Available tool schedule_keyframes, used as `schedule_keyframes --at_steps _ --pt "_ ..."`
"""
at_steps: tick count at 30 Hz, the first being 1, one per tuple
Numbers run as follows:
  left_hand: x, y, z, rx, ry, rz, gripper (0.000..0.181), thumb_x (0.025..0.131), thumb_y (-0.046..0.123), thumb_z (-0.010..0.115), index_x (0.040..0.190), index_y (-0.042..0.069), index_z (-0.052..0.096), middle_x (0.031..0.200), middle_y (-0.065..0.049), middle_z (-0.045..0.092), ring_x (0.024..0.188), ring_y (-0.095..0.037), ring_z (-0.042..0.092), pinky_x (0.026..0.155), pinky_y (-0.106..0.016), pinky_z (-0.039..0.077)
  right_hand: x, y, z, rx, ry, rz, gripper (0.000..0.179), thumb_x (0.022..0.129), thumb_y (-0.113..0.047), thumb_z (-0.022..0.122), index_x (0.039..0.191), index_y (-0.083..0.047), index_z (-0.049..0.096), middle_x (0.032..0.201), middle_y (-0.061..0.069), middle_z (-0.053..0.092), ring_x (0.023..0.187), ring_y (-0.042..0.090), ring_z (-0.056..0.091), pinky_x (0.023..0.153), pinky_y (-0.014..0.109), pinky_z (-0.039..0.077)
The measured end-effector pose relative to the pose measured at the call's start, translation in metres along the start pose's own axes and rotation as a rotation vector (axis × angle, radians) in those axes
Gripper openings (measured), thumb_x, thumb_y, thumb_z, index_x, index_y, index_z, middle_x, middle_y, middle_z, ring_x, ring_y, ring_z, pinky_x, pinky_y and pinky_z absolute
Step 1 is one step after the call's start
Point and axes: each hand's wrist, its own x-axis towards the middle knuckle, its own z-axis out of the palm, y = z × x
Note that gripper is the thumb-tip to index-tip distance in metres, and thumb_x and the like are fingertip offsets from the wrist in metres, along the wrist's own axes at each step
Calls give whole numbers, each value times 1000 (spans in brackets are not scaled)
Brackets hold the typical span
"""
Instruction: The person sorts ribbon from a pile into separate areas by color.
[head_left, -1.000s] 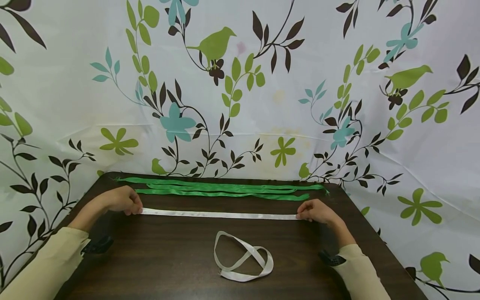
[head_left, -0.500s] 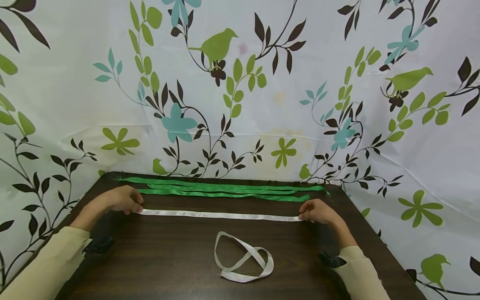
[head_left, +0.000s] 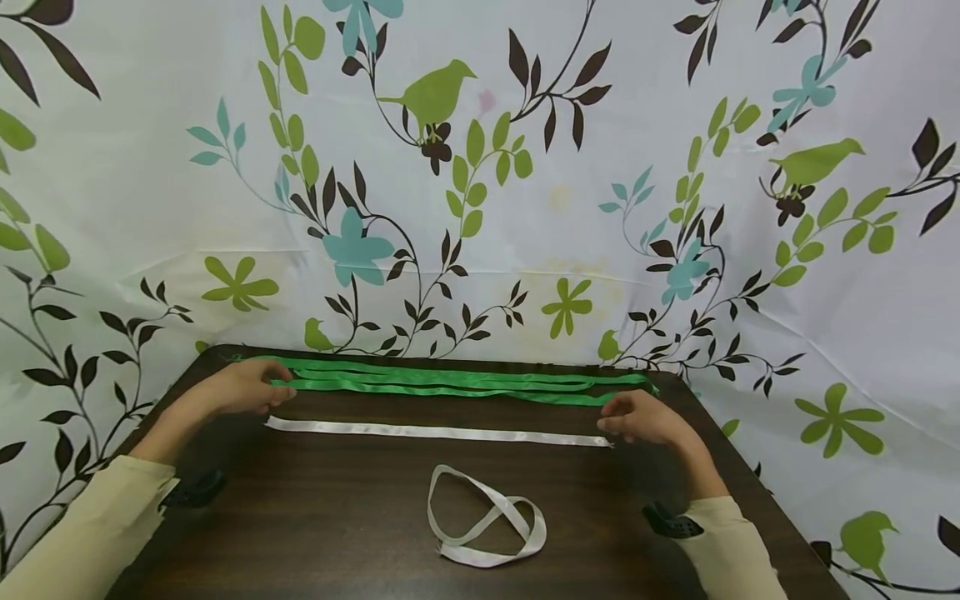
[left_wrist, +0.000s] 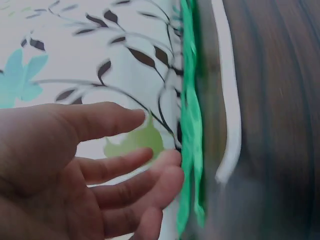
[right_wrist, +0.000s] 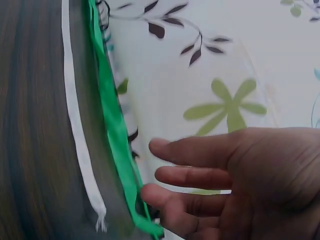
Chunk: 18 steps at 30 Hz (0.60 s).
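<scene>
A white ribbon lies nearly straight from left to right across the dark table, its right end frayed in the right wrist view. My left hand hovers just above the ribbon's left end, thumb and fingers apart and holding nothing. Over the right end is my right hand, also off the ribbon, its fingers loosely bent with a gap to the thumb. Several green ribbons lie side by side behind the white one, and the left fingertips overlap their left ends in the head view.
A second white ribbon lies in a crossed loop nearer the front of the brown wooden table. Behind the table's far edge hangs a white cloth printed with birds, leaves and flowers.
Both hands pinched the ends of the straight white ribbon earlier; now they have let go. The left hand has risen and moved toward the green ribbons. The right hand has lifted slightly.
</scene>
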Motion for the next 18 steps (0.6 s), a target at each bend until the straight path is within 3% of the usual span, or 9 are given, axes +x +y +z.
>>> schedule_keyframes --at_steps 6,12,18 --pt "-3 30 11 -84 25 26 52 100 30 67 133 -9 53 103 -13 68 82 -26 65 65 -40 51 -1 -22 4 27 -62 -40 40 97 -23 72 121 8 62 91 10 66 79 37 66 76 57 52" --pt "-6 59 28 -58 11 70 45 100 33 68 131 1 58 103 -9 66 85 -25 68 65 -42 52 -9 -46 9 -30 -72 -108 36 99 -27 70 121 0 64 84 14 66 75 33 63 67 47 50" --pt "-8 79 55 -81 -3 174 38 100 25 68 127 0 60 100 -8 68 81 -26 65 68 -40 51 -9 -64 21 -119 -128 -164 49 97 -37 72 131 -4 62 111 4 68 99 24 65 78 42 53"
